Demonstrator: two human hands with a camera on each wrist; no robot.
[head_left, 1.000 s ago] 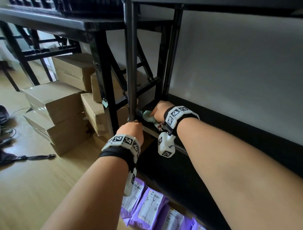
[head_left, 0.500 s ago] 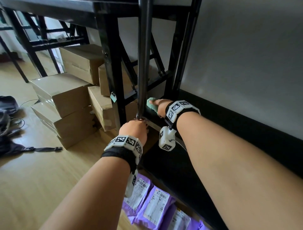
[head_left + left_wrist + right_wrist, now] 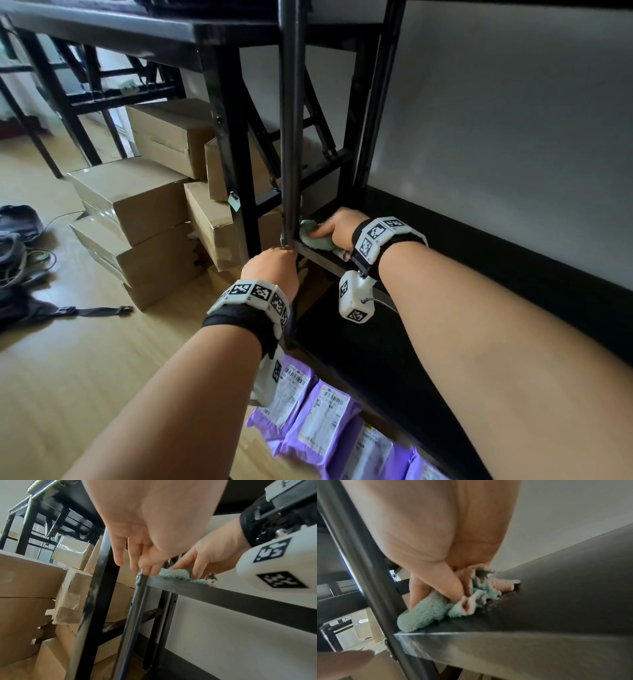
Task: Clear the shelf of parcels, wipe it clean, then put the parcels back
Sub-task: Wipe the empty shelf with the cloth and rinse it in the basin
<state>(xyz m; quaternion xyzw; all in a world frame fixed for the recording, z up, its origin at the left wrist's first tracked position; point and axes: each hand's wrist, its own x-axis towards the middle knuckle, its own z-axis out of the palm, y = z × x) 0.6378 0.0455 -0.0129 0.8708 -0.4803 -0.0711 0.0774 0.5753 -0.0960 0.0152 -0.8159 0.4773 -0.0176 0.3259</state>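
Note:
My right hand [image 3: 323,233] pinches a green and pink cloth [image 3: 317,241] and presses it onto the front left corner of the black shelf [image 3: 479,246], right beside the grey metal upright [image 3: 291,137]. The right wrist view shows thumb and fingers [image 3: 453,586] bunched into the cloth [image 3: 426,614] on the shelf board [image 3: 556,601]. My left hand [image 3: 274,270] rests its nearly straight fingertips [image 3: 137,566] on the shelf's corner joint and holds nothing. Several purple parcels [image 3: 308,411] lie on the floor below my left forearm.
Stacked cardboard boxes [image 3: 137,202] stand on the wooden floor to the left, behind a black table leg [image 3: 226,164]. Dark bags and cables [image 3: 20,246] lie at the far left. A white wall [image 3: 496,120] backs the shelf, and a lower black board [image 3: 359,359] lies beneath it.
My right hand slid the cloth back along the shelf's left end, then forward to the front corner. My left hand stayed at the upright's joint.

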